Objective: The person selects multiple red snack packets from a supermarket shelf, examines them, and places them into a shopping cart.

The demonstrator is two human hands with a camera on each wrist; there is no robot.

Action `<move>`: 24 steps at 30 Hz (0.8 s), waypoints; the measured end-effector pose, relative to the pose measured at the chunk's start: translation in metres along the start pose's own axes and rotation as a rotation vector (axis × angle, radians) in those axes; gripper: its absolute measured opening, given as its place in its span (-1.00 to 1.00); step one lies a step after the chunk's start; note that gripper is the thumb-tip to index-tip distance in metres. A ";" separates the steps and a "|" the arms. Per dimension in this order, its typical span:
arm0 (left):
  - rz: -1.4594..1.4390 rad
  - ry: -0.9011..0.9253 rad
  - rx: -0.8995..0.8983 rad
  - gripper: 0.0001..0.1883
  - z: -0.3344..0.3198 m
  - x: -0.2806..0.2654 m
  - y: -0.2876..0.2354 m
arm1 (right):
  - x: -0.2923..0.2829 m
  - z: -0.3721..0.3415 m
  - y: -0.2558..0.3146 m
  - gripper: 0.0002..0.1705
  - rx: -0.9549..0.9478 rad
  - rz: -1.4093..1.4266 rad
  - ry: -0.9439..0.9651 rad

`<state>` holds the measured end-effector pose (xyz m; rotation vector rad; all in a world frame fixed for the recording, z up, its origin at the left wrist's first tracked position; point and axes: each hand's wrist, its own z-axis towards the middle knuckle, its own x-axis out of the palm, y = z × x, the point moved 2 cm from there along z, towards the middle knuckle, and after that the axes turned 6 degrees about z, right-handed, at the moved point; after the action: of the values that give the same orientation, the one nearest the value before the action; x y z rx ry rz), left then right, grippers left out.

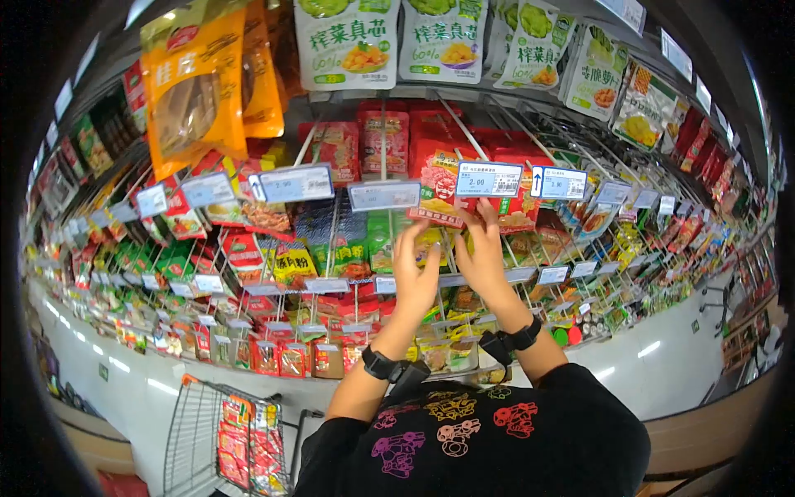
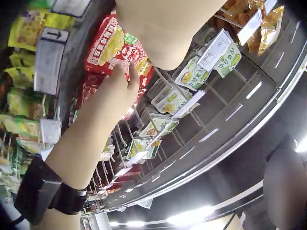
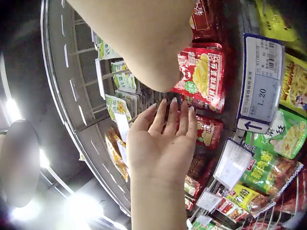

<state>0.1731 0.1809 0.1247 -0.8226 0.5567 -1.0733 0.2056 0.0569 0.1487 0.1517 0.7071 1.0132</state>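
Observation:
A red packet with yellow pictures (image 1: 439, 176) hangs on a shelf hook behind a price tag; it is also visible in the left wrist view (image 2: 120, 50) and right wrist view (image 3: 201, 72). My left hand (image 1: 416, 269) is just below its lower edge, palm up with fingers extended and nothing held, as the right wrist view shows (image 3: 163, 148). My right hand (image 1: 484, 255) has its fingers raised at the packet's lower right part; in the left wrist view this hand (image 2: 115, 91) overlaps the packet front. Whether its fingertips press on the packet is unclear.
Green-white pouches (image 1: 348, 45) and orange bags (image 1: 195, 91) hang above. Metal hooks with price tags (image 1: 490, 180) jut out around both hands. Lower rows hold many packets. A shopping cart (image 1: 186, 431) with red packets stands at lower left.

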 end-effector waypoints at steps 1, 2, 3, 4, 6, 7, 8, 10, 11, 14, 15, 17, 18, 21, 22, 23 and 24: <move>-0.173 -0.026 -0.086 -0.67 -0.014 0.004 0.001 | -0.005 -0.006 0.003 -0.58 -0.006 -0.002 0.011; -0.347 -0.059 -0.168 -0.70 -0.029 0.008 0.001 | -0.010 -0.012 0.008 -0.57 -0.015 0.000 0.026; -0.281 -0.077 -0.167 -0.77 -0.043 0.011 -0.003 | -0.018 -0.018 0.017 -0.60 -0.003 0.049 0.028; -0.356 -0.015 -0.166 -0.82 -0.061 0.015 0.003 | -0.023 -0.028 0.022 -0.63 0.002 0.070 0.056; -0.351 0.141 -0.351 -0.86 -0.106 0.022 0.009 | -0.030 -0.052 0.025 -0.67 0.000 0.134 0.129; -0.507 0.136 -0.395 -0.87 -0.132 0.025 0.008 | -0.028 -0.068 0.024 -0.72 0.038 0.245 0.132; -0.508 0.183 -0.484 -0.87 -0.163 0.027 0.025 | -0.021 -0.084 0.023 -0.77 0.086 0.362 0.140; -0.385 0.181 -0.658 -0.85 -0.226 0.013 0.063 | -0.004 -0.118 0.030 -0.83 0.128 0.433 0.215; -0.267 0.137 -0.734 -0.83 -0.256 0.003 0.074 | 0.003 -0.133 0.042 -0.84 0.162 0.485 0.316; 0.096 0.089 -0.927 -0.78 -0.330 -0.043 0.076 | 0.052 -0.202 0.057 -0.81 0.346 0.807 0.749; 0.212 0.088 -0.983 -0.76 -0.351 -0.058 0.072 | 0.071 -0.232 0.058 -0.81 0.469 0.942 0.874; 0.413 0.092 -1.063 -0.75 -0.384 -0.092 0.062 | 0.104 -0.276 0.075 -0.81 0.495 1.008 1.096; 0.491 0.056 -1.058 -0.75 -0.401 -0.112 0.058 | 0.114 -0.296 0.088 -0.81 0.509 1.031 1.210; 0.555 -0.107 -1.128 -0.75 -0.453 -0.175 0.064 | 0.140 -0.332 0.147 -0.81 0.403 0.956 1.464; 0.551 -0.163 -1.159 -0.75 -0.462 -0.200 0.057 | 0.154 -0.342 0.168 -0.80 0.395 0.980 1.511; 0.604 -0.200 -1.155 -0.75 -0.471 -0.225 0.049 | 0.166 -0.351 0.188 -0.80 0.393 1.003 1.554; 0.656 -0.233 -1.154 -0.75 -0.475 -0.251 0.032 | 0.179 -0.362 0.208 -0.80 0.397 1.024 1.595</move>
<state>-0.2623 0.2722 -0.1780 -1.5737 1.1666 0.0457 -0.1050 0.2433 -0.1254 -0.0011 2.4502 1.9123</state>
